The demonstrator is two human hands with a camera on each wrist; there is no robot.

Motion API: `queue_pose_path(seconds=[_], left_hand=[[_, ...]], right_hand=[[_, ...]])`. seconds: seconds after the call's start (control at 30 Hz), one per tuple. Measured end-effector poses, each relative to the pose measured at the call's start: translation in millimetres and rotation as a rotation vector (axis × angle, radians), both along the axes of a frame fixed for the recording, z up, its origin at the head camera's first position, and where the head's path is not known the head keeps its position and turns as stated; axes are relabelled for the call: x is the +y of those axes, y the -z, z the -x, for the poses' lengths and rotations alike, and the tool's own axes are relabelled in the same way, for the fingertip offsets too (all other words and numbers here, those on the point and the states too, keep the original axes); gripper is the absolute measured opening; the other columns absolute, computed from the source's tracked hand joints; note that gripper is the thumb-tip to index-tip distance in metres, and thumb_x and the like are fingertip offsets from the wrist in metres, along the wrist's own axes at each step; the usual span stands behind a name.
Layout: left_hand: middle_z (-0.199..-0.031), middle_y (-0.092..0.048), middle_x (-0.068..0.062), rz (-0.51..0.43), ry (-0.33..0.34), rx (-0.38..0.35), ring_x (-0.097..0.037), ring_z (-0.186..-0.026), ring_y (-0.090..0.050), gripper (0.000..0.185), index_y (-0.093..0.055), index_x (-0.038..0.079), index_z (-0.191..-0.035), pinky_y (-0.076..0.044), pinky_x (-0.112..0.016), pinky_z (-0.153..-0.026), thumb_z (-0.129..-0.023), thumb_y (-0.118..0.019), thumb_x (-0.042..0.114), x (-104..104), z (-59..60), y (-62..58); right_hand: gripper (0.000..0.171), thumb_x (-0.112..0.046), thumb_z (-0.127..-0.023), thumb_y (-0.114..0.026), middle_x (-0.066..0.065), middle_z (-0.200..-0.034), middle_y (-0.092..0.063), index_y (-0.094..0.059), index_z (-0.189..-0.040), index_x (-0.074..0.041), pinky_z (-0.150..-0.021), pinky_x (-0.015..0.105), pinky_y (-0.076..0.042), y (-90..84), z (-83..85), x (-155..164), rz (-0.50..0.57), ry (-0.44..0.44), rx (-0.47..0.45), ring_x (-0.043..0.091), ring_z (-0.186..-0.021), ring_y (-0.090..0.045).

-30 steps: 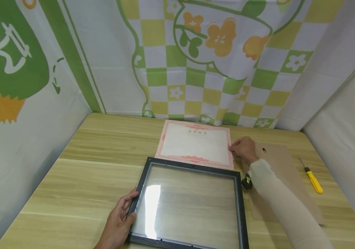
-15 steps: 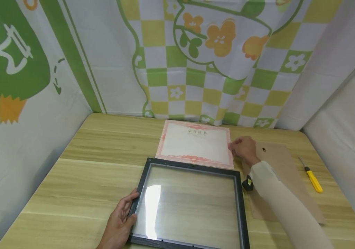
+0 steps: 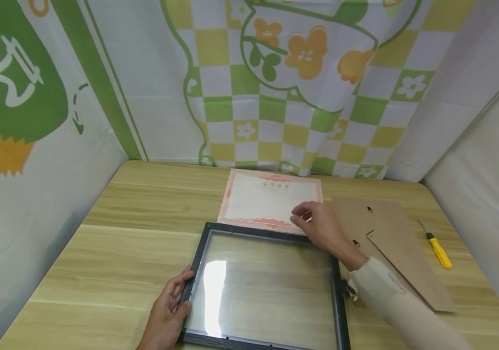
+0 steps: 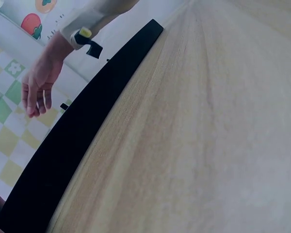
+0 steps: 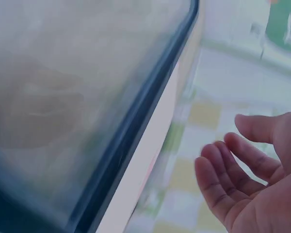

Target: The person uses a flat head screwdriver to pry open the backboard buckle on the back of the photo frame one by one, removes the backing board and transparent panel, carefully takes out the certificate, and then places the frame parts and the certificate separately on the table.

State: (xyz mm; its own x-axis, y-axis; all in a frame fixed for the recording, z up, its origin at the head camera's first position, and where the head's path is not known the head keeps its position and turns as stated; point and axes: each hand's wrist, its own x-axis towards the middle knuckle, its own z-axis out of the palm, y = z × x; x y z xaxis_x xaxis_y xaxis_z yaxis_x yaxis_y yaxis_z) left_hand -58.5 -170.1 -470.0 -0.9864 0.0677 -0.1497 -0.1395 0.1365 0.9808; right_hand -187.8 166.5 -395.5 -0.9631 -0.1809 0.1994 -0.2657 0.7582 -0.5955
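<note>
My left hand [image 3: 168, 308] grips the left edge of a black picture frame [image 3: 253, 231], which lies on the table with a clear pane in it. Just behind the frame, a certificate [image 3: 258, 201] with a pink border lies flat. Over its lower right corner and the frame's far edge hovers my right hand [image 3: 319, 226], fingers loosely bent. In the right wrist view that hand [image 5: 252, 179] shows bare fingers, apart from the frame [image 5: 136, 121]. The left wrist view gives the frame's black side [image 4: 82, 121] and only a sliver of the left hand at the corner.
Right of the frame lies a brown backing board [image 3: 389, 228] with small black fittings. A screwdriver [image 3: 439, 250] with a yellow handle rests farther right. Curtained walls stand behind and beside the wooden table [image 3: 113, 262].
My right hand has let go of the certificate's right edge and moved left and nearer, over its lower right corner. More of the backing board shows. The left hand has stayed on the frame.
</note>
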Motion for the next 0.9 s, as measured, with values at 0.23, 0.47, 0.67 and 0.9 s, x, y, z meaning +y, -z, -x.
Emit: queue_pose_path(seconds=[0.23, 0.47, 0.67, 0.9], left_hand=[[-0.162, -0.023, -0.020, -0.001, 0.004, 0.010, -0.032, -0.149, -0.018, 0.061, -0.040, -0.001, -0.141, -0.024, 0.000, -0.102, -0.083, -0.043, -0.020, 0.0, -0.6, 0.5], [-0.159, -0.026, -0.025, -0.006, 0.001, 0.085, -0.033, -0.145, -0.021, 0.062, -0.040, -0.004, -0.140, -0.026, 0.001, -0.102, -0.081, -0.044, -0.022, 0.7, -3.5, 4.3], [-0.158, -0.026, -0.026, -0.007, 0.001, 0.099, -0.035, -0.145, -0.022, 0.062, -0.040, -0.005, -0.140, -0.026, 0.001, -0.102, -0.080, -0.044, -0.023, 1.6, -4.4, 5.2], [-0.158, -0.027, -0.027, -0.007, -0.005, 0.108, -0.022, -0.143, -0.024, 0.061, -0.041, -0.005, -0.138, -0.027, 0.001, -0.101, -0.080, -0.043, -0.022, 1.2, -4.6, 5.7]], right_hand=[[0.022, -0.021, -0.090, -0.071, 0.003, -0.105, -0.075, -0.073, -0.108, -0.008, -0.080, 0.036, -0.059, -1.7, -50.4, -41.8, -0.089, -0.211, -0.113, 0.018, -0.095, -0.070], [0.032, -0.026, -0.089, -0.072, 0.006, -0.121, -0.071, -0.071, -0.115, -0.009, -0.096, 0.042, -0.054, 2.5, -88.4, -65.2, -0.193, -0.370, -0.213, 0.022, -0.115, -0.065], [0.050, -0.039, -0.089, -0.070, 0.008, -0.143, -0.055, -0.062, -0.129, -0.010, -0.108, 0.040, -0.047, 16.1, -110.1, -76.7, -0.324, -0.472, -0.275, 0.022, -0.134, -0.051], [0.071, -0.053, -0.083, -0.072, 0.012, -0.147, -0.049, -0.056, -0.136, -0.008, -0.110, 0.041, -0.046, 21.8, -117.7, -82.6, -0.383, -0.477, -0.274, 0.026, -0.136, -0.048]])
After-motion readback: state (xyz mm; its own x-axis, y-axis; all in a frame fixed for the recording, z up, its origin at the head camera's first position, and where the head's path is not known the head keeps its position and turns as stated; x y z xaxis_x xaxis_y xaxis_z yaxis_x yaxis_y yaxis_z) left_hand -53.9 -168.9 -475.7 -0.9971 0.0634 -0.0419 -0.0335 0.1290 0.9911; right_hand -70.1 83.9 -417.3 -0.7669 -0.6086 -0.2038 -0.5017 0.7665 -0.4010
